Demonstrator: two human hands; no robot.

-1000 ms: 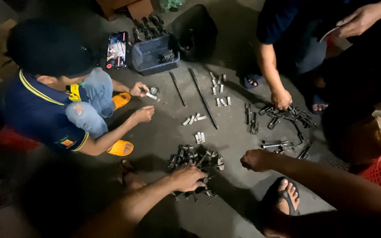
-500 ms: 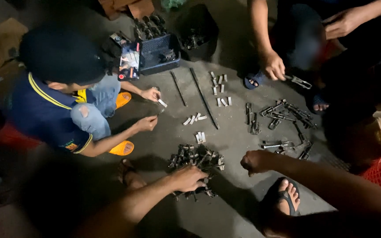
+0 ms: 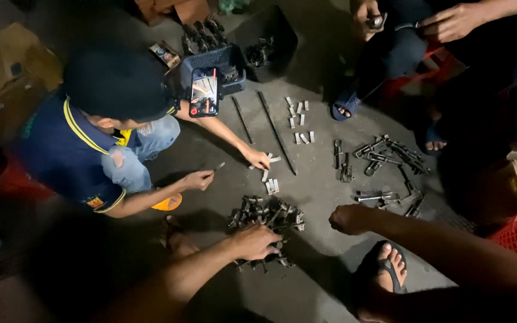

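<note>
My left hand [image 3: 254,241] rests on a heap of dark metal chain parts [image 3: 267,216] on the concrete floor, its fingers curled over pieces at the heap's near edge. My right hand [image 3: 349,219] hovers in a closed fist just right of the heap; I cannot see anything inside it. My foot in a sandal [image 3: 385,269] is beside it.
A person in a dark cap [image 3: 115,84] crouches at left, reaching to small silver pieces [image 3: 270,179]. Two long rods [image 3: 276,140] lie in the middle. More chain parts [image 3: 390,158] lie at right. Dark bins [image 3: 213,60] stand at the back. Another person [image 3: 450,24] sits at top right.
The crouching person's far hand has moved right to the silver pieces. The top-right person's hand has lifted off the floor. My hands have stayed put.
</note>
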